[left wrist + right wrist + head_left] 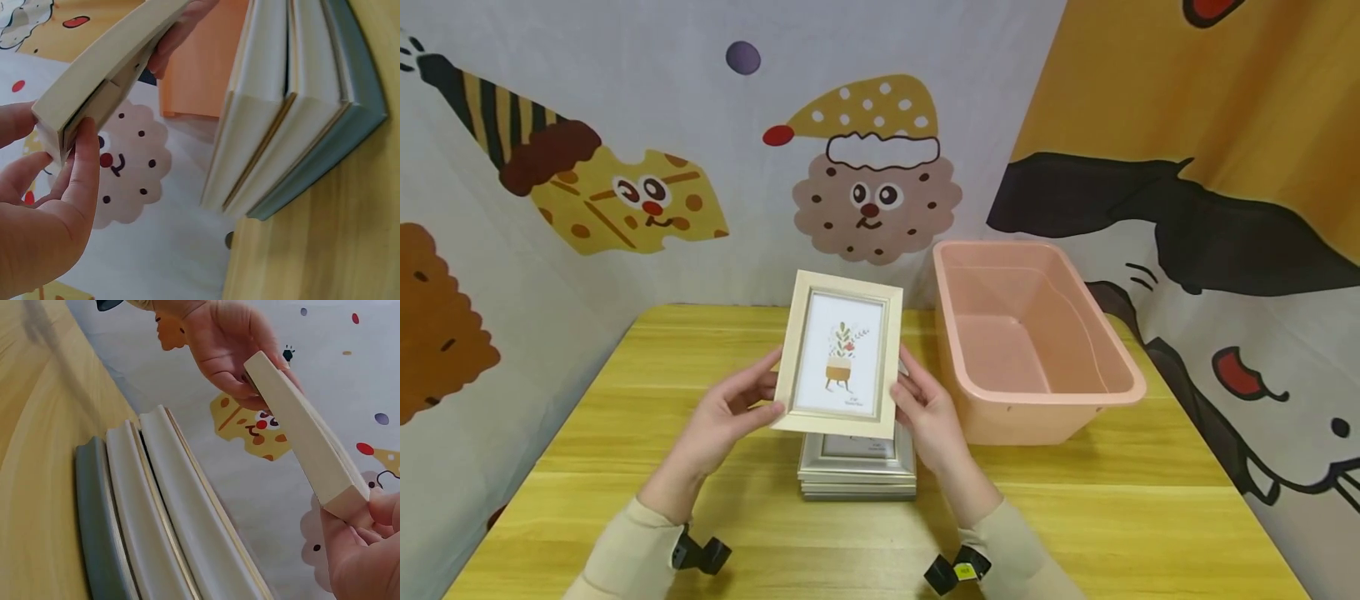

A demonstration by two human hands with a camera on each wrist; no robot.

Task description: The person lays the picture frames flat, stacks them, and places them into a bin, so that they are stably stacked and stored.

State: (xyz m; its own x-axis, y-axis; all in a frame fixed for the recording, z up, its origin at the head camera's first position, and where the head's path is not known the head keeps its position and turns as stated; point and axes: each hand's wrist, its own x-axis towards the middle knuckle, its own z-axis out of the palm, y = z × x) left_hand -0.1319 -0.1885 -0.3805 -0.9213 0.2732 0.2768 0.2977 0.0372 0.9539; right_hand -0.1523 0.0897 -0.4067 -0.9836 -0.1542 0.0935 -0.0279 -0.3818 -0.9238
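A cream picture frame (784, 367) with a potted-plant print is held up, tilted, between both hands over a stack of frames. My left hand (721, 419) pinches its left edge, thumb in front and fingers behind. On the opposite edge, my right hand (934, 417) grips it the same way. Below lies the stack of picture frames (859, 479), silver and cream, its upper part covered by the held one. The left wrist view shows the held frame's side (94, 75) and part of its back. In the right wrist view the stacked frames (169, 506) show edge-on.
To the right of the hands stands a pink plastic tub (1037, 398) with nothing in it. The wooden table (625, 400) backs onto a cartoon-printed cloth (700, 100). Small black devices (702, 554) sit at both wrists.
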